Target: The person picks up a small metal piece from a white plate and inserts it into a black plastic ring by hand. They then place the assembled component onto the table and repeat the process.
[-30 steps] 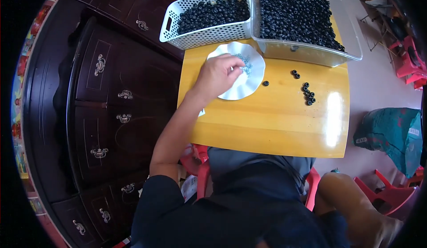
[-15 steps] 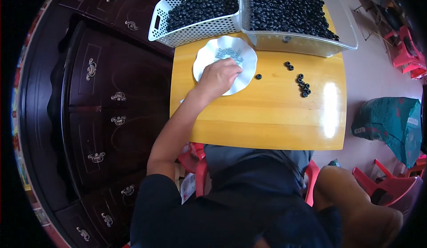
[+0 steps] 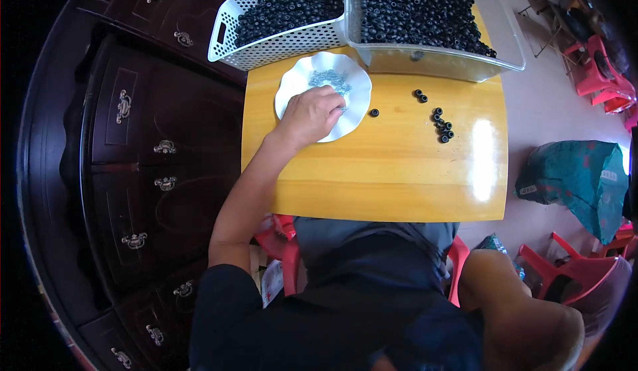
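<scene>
Since everything here sits around the fluted white plate (image 3: 359, 98), take your bearings from it, starting with the dark wooden cabinet (image 3: 166, 105) off to its left and the yellow desk (image 3: 372, 178) underneath it. The clear tub (image 3: 425, 65), heaped with black ring-like pieces (image 3: 412, 12), stands beyond the plate to the right; the perforated white basket (image 3: 286, 46), holding more such pieces, is just beyond it. Your left hand (image 3: 310, 115) is over the plate's near part, fingers bunched close together; whether they pinch anything, I cannot tell. Your right hand is out of view, so its state is unknown. Smaller again, one loose black ring (image 3: 375, 113) lies just beside the plate's right edge, with a pair of rings (image 3: 418, 92) and a cluster of rings (image 3: 440, 124) farther right. Smallest are the pale bluish bits (image 3: 330, 80), gathered inside the plate toward its far side. You seem to be picking through those bits; the next move likely calls for a light, narrow pinch that won't scatter them.
</scene>
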Demonstrator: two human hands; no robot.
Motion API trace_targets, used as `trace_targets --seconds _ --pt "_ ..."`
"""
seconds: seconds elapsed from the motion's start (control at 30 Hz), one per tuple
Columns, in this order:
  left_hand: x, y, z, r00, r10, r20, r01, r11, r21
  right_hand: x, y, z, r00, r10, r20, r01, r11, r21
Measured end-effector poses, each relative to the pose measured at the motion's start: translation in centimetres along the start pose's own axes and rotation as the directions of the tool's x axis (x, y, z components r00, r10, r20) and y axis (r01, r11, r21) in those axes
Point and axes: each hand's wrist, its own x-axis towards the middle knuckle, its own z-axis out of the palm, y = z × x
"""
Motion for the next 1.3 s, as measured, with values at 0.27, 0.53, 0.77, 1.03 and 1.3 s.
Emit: trace_targets --seconds 0.27,0.53,0.77,1.03,1.3 --pt "-0.6 2.2 -0.9 0.991 -0.102 -0.085 0.078 0.966 -0.248 -6.2 2.8 -2.0 0.658 0.647 0.386 -0.553 0.762 -0.335" --pt "-0.5 7.1 -3.2 0.97 0.001 -0.244 -0.062 0.969 -0.241 -18.5 8.7 1.0 -0.132 0.986 0.101 -0.991 -0.134 0.014" --pt "-1.1 9.1 -2.1 0.957 0.057 -0.286 -0.144 0.944 -0.296 -20.0 8.8 1.0 -0.218 0.945 0.242 -0.949 -0.263 0.172" --pt "-1.8 9.6 -1.7 0.991 -0.074 -0.109 -0.019 0.74 -0.672 -20.2 9.6 -1.6 -0.267 0.855 0.446 -0.944 -0.325 0.059" --pt "-2.9 9.6 -0.9 0.993 -0.089 -0.083 0.012 0.75 -0.661 -18.9 11.6 -2.7 -0.087 0.989 0.116 -0.933 -0.04 -0.358"
